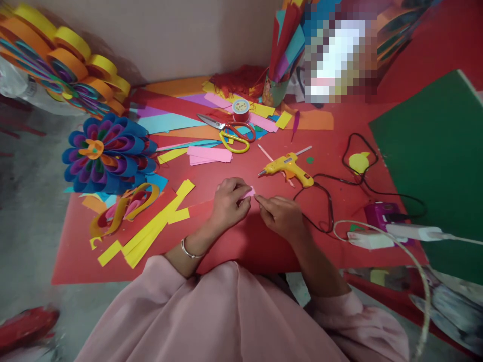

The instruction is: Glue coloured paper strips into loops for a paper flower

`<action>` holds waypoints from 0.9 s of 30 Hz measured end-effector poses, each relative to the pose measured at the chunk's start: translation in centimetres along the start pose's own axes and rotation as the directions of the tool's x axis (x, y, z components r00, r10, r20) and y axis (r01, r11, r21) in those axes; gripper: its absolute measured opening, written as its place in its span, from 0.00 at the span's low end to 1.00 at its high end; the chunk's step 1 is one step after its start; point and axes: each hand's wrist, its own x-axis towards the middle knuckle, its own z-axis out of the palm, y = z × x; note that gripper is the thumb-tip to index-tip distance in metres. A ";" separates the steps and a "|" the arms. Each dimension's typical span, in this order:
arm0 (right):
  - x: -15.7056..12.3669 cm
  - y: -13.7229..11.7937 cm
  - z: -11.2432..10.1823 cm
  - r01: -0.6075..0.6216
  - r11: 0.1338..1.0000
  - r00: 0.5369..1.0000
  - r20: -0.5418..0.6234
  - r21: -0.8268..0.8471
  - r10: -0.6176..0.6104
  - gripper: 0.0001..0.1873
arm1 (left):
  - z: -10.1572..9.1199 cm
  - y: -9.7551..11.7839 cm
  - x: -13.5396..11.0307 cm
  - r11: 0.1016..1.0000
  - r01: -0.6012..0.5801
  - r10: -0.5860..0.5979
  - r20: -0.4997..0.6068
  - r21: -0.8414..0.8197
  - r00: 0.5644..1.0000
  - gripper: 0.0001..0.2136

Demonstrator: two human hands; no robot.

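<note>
My left hand [231, 200] is closed, pinching a small piece of pink paper [249, 191] over the red tabletop. My right hand [281, 213] meets the right end of that paper, its index finger stretched toward it and the other fingers curled. Whether the right fingers grip the paper or only touch it is hidden. Beyond my hands lies a yellow glue gun [289, 168], nozzle pointing left. Several pink paper strips [209, 155] lie further back, near scissors [228, 131] with red and yellow handles. Yellow paper strips [158, 226] are spread to the left of my left hand.
A blue and purple paper flower [107, 153] stands at the left, with a larger orange and yellow one [68, 60] behind. A thread spool [241, 109] sits at the back. Black cord [330, 201] and a white power strip [372, 240] occupy the right side.
</note>
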 end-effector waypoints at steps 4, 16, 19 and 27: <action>0.1 -0.3 0.2 -0.015 0.996 0.998 0.057 -0.090 0.021 0.20 | 0.0 0.0 0.0 1.000 -0.002 0.002 0.005 -0.003 1.000 0.09; 0.4 -0.8 0.2 -0.031 0.983 0.989 0.137 -0.180 0.056 0.23 | -0.2 0.2 0.1 1.000 0.004 -0.003 0.017 -0.005 1.000 0.10; 0.6 -0.9 0.3 -0.052 0.981 0.988 0.134 -0.189 0.078 0.22 | -0.2 0.2 0.1 1.000 0.006 -0.006 0.023 -0.007 1.000 0.10; 0.8 -1.2 0.2 -0.074 0.979 0.980 0.167 -0.190 0.107 0.22 | -0.3 0.2 0.2 0.999 0.051 -0.051 0.064 0.000 0.997 0.11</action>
